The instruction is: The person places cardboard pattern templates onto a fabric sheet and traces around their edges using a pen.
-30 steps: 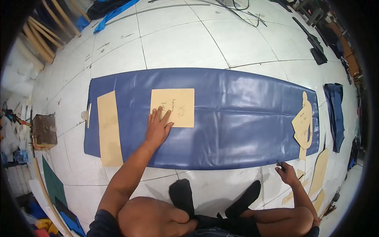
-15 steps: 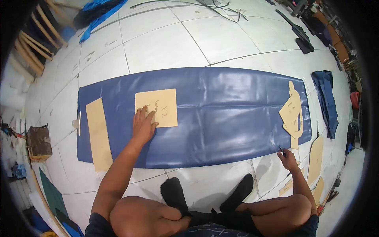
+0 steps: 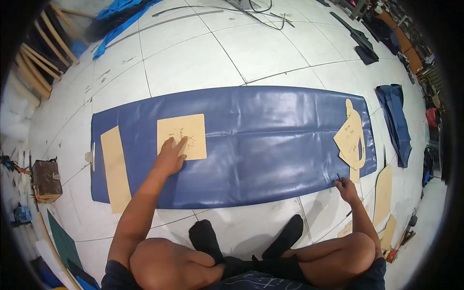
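One blue sheet (image 3: 270,154) lies on the tiled floor (image 3: 193,53), long axis running left to right. One square card (image 3: 191,126), handwritten, lies flat on the sheet's left half, about midway between far and near edges; it has no clear long axis. Left hand (image 3: 170,157): fingers spread and laid on the card's near left part, most of the card lying beyond them and to their right. Right hand (image 3: 347,191): pinches a slim dark pen (image 3: 340,179) at the sheet's near edge, close to the near right corner; whether the tip touches cannot be told. From the pen, the square card lies leftward and farther off, well apart; the left hand is the nearer. One long card strip (image 3: 116,169) stands near the left edge, running far to near, its near end overhanging. Several overlapping cut cards (image 3: 349,137) lie near the right edge. One clip (image 3: 89,157) sits at the left edge.
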### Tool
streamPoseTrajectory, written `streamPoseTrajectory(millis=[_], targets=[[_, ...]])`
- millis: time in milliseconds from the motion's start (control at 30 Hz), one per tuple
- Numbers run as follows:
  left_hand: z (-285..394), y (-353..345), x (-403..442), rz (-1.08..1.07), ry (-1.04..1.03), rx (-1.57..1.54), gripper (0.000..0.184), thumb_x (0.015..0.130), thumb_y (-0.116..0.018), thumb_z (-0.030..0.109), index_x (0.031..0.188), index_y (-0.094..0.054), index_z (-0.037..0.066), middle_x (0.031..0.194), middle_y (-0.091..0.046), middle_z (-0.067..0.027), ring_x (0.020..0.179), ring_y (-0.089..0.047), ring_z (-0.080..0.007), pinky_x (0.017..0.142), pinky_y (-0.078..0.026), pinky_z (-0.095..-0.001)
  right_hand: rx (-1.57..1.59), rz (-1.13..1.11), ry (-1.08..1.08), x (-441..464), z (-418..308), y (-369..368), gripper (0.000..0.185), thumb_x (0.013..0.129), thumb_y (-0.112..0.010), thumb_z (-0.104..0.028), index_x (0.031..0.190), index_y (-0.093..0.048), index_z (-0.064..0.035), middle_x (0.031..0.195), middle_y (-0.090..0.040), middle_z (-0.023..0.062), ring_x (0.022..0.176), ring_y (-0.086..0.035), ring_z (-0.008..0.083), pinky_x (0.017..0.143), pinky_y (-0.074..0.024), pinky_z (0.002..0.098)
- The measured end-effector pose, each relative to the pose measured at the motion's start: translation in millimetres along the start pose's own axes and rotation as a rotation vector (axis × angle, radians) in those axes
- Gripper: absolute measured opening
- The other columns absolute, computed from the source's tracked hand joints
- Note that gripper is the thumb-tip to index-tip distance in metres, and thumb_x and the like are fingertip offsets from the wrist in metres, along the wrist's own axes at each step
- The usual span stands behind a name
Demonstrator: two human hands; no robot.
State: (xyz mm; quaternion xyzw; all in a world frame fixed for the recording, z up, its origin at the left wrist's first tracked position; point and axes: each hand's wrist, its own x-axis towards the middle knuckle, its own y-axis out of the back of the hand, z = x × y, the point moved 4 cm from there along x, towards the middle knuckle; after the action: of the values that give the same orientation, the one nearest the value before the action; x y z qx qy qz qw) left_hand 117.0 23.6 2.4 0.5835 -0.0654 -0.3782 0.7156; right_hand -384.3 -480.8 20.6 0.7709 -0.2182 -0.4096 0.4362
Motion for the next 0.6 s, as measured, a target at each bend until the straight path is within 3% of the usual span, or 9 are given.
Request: streamPoseTrajectory(millis=[67,133,333,367,433,600], targets=[[-1.7,-3.2,3.5,-0.031,-0.01,0.076,0.068,0.093,-0.066,0.031,0.155,-0.039,0.026,0.154,-0.033,-0.0295,0.144,-0.033,-0.0451,0.116,-0.037,-0.0491,0.006,0.082,0.071,8.0,5.5,0.5,0.037,0.096,-0.068,-0.032,0.104,-0.068,0.0037,0.081,-0.069,0.0144,0.075,-0.063,0.0201,0.071,-0.0505,0.0353],[3.9,0.5,2.3,-0.069,0.004,0.081,0.071,0.092,-0.068,0.039,0.156,-0.038,0.028,0.155,-0.03,-0.0308,0.145,-0.03,-0.0475,0.116,-0.036,-0.0504,0.035,0.099,0.074,14.2,13.8,0.7,0.037,0.096,-0.068,-0.032,0.104,-0.068,0.0039,0.081,-0.069,0.0141,0.075,-0.063,0.0202,0.071,-0.0504,0.0352],[-2.1,-17.9,3.0,-0.023,0.033,0.011,0.074,0.092,-0.069,0.041,0.157,-0.035,0.026,0.159,-0.022,-0.0309,0.147,-0.023,-0.0502,0.121,-0.027,-0.0516,0.091,0.139,0.131,54.4,55.3,-15.5,0.03,0.098,-0.066,-0.023,0.104,-0.067,0.0062,0.089,-0.07,0.0123,0.078,-0.063,0.0174,0.071,-0.0502,0.0323],[-5.1,-22.9,4.0,-0.016,0.037,0.016,0.075,0.092,-0.068,0.04,0.157,-0.034,0.026,0.16,-0.021,-0.031,0.148,-0.022,-0.0506,0.121,-0.025,-0.052,0.116,0.179,0.164,59.2,59.8,-17.1,0.035,0.094,-0.067,-0.029,0.105,-0.069,0.004,0.094,-0.072,0.022,0.087,-0.07,0.0319,0.081,-0.0526,0.0403],[0.9,-15.3,-2.6,0.009,0.064,-0.003,0.074,0.092,-0.069,0.039,0.157,-0.036,0.023,0.159,-0.022,-0.0321,0.147,-0.023,-0.0509,0.12,-0.026,-0.0531,0.044,0.171,0.157,51.4,34.1,-6.4,0.022,0.096,-0.066,-0.016,0.101,-0.067,0.0052,0.084,-0.068,0.012,0.076,-0.061,0.0171,0.069,-0.0489,0.0328],[1.3,-12.5,-3.3,0.022,0.081,-0.086,0.074,0.091,-0.069,0.036,0.155,-0.037,0.018,0.16,-0.022,-0.0313,0.147,-0.023,-0.0501,0.121,-0.025,-0.0534,0.087,0.155,0.193,57.5,25.0,-5.5,0.024,0.095,-0.067,-0.02,0.096,-0.066,0.0042,0.075,-0.063,0.0098,0.071,-0.057,0.0157,0.065,-0.0453,0.0338]])
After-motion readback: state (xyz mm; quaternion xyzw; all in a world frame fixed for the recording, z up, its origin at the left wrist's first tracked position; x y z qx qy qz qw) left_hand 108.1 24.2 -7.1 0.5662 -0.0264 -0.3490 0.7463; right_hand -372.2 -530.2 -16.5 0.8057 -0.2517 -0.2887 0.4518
